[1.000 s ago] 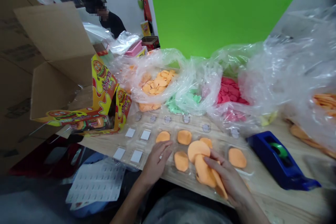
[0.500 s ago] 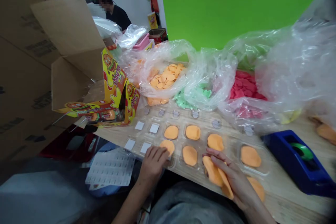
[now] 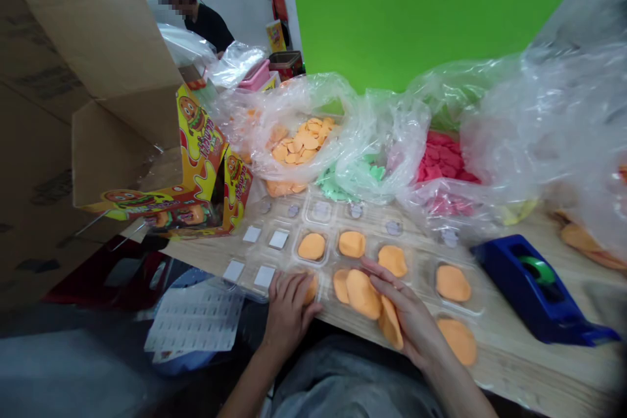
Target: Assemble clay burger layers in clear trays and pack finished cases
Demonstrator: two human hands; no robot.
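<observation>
Orange discs (image 3: 363,294), flat and roundish with slightly wavy edges, are fanned out in the right hand (image 3: 407,317), which has them gripped, forearm slanting in from the lower right. More sit in the rounded-square cups of clear plastic trays (image 3: 476,302) on the wood-grain table (image 3: 526,369). Left hand (image 3: 289,310) is palm-down, fingers bent over a near-row disc (image 3: 310,289); can't tell if it's gripping.
</observation>
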